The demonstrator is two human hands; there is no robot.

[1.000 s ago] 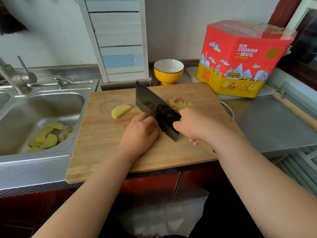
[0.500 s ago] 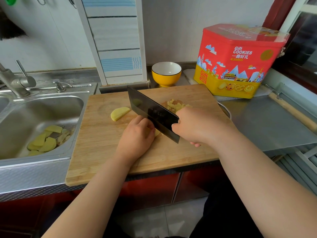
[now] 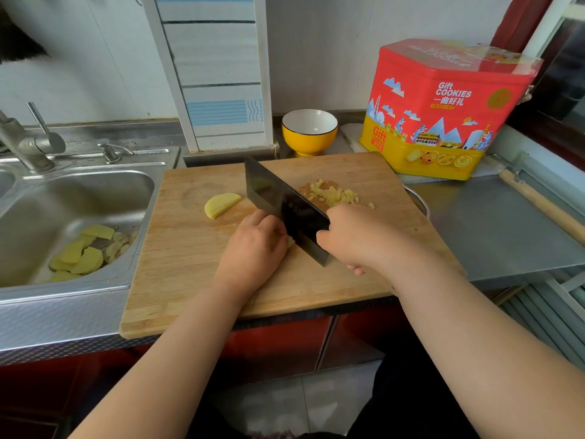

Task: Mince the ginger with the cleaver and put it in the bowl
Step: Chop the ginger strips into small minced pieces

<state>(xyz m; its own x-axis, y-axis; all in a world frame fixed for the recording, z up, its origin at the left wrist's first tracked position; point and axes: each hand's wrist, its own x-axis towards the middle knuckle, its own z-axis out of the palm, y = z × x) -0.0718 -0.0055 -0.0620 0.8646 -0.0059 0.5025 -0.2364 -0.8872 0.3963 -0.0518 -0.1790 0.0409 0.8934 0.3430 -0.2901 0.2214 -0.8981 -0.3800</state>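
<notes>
A steel counter (image 3: 493,229) is carrying a wooden cutting board (image 3: 196,280), with a sink (image 3: 76,201) at nine o'clock holding ginger slices (image 3: 82,251). The right hand (image 3: 357,236) is keeping a closed grip on the cleaver (image 3: 281,201), blade edge down on the board. The left hand (image 3: 253,248), fingers curled, is pinning a ginger piece, mostly hidden. Minced ginger (image 3: 332,194) is lying at one o'clock of the blade, a half slice (image 3: 221,204) at ten o'clock. The yellow bowl (image 3: 308,131) is sitting empty at twelve.

The tin (image 3: 443,112) reads "Gift COOKIES" (twice).
</notes>
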